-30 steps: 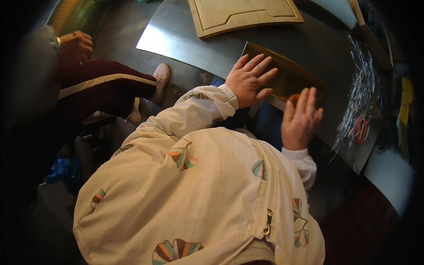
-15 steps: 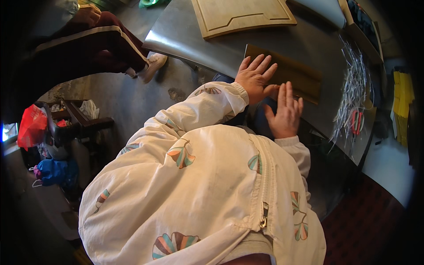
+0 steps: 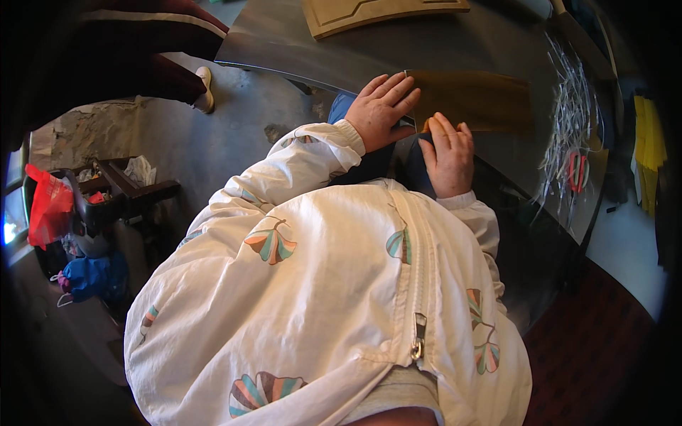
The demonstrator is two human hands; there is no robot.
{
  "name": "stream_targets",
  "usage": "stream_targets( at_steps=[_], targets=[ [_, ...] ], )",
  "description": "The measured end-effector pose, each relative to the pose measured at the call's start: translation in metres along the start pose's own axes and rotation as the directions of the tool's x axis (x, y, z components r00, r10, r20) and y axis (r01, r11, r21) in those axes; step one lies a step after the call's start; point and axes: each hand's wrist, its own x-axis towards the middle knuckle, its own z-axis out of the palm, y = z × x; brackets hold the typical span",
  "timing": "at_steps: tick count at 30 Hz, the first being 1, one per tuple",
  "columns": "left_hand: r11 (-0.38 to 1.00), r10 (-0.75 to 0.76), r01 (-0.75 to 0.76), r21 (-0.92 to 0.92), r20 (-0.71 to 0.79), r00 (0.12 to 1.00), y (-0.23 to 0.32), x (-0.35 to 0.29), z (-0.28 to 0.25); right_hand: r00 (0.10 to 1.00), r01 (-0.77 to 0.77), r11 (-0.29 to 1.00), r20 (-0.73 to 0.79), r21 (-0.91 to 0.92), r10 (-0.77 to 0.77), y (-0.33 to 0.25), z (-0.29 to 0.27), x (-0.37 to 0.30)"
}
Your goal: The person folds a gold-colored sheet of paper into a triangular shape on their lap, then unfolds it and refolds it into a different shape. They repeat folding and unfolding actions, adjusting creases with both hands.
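A thin, shiny brown sheet [image 3: 472, 99] lies on the grey metal table [image 3: 341, 60], near the edge closest to me. My left hand [image 3: 381, 112] is at the sheet's left end, palm down, with its fingers stretched out. Along the near edge of the sheet rests my right hand [image 3: 452, 155], its fingertips touching the edge and slightly bent, the thumb held apart. A small orange-brown bit of the edge shows by those fingertips. Whether the fingertips press or lift it, I cannot tell.
A wooden board [image 3: 383, 15] lies at the table's far side. To the right are a bundle of silvery strips [image 3: 566, 117], red-handled scissors [image 3: 578, 172] and yellow folded material [image 3: 648, 153]. Another person's legs [image 3: 145, 53] stand at the far left, above a red bag [image 3: 50, 206].
Both my hands have shifted leftward, apart from each other. The sheet now lies straighter across the table. The other person's legs, seated before, have moved up and left. My view has tilted slightly.
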Motion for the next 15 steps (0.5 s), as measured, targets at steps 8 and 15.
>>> stream_targets(
  at_steps=[8,15],
  targets=[
    [0.992,0.008,-0.022,-0.126,-0.116,0.993,-0.010,0.011,-0.005,0.993,0.017,0.993,-0.118,0.120,-0.002,0.012,-0.001,0.021],
    [0.973,-0.136,0.080,-0.215,-0.260,0.956,-0.014,0.030,-0.003,0.919,-0.262,0.914,-0.209,0.310,0.334,0.008,0.003,0.044]
  ],
)
